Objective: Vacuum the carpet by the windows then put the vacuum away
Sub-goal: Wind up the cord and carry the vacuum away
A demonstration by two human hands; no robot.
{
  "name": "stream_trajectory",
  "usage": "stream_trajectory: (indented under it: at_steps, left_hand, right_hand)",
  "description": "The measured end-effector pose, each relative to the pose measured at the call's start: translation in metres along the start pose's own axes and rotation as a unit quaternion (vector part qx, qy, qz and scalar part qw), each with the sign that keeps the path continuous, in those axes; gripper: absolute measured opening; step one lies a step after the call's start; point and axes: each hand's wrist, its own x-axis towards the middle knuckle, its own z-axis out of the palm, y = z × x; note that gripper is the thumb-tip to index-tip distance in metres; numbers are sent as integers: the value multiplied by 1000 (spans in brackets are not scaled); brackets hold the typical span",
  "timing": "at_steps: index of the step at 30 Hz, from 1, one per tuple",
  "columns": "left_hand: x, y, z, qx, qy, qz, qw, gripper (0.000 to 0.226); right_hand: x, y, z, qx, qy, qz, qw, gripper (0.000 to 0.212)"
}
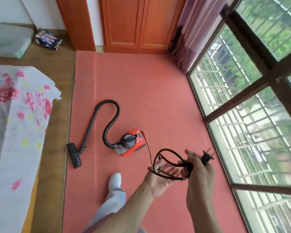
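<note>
The red vacuum (133, 143) sits on the pink carpet (141, 84) near the middle of the room. Its black hose (111, 111) curls left to the floor head (74, 156) beside the bed (15, 115), with the windows (242, 101) along the right and a wooden wardrobe (138, 22) at the far wall. Near right, the right hand (200, 170) has its grip clamped on the looped power cord (165, 152) just below the plug (207, 158), while the left hand (163, 177) lies palm up, fingers apart, under the loops.

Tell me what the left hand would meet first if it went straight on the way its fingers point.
Probably the right hand, which grips the looped black power cord just beyond the open fingers of the left hand. Depth is unclear; the cord loops may come first.
</note>
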Motion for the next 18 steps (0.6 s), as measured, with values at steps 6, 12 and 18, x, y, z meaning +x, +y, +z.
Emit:
stream_trajectory:
  at_steps: [6, 12, 18]
  left_hand:
    - [43, -13, 70, 30, -155, -119, 980, 95]
    - [99, 7, 100, -64, -37, -68, 995, 118]
    - [117, 40, 123, -80, -63, -42, 994, 71]
  right_hand:
    - [20, -28, 0, 106, 165, 35, 980, 43]
    - [48, -51, 1, 203, 264, 75, 940, 24]
    - [74, -65, 16, 249, 257, 75, 931, 21]
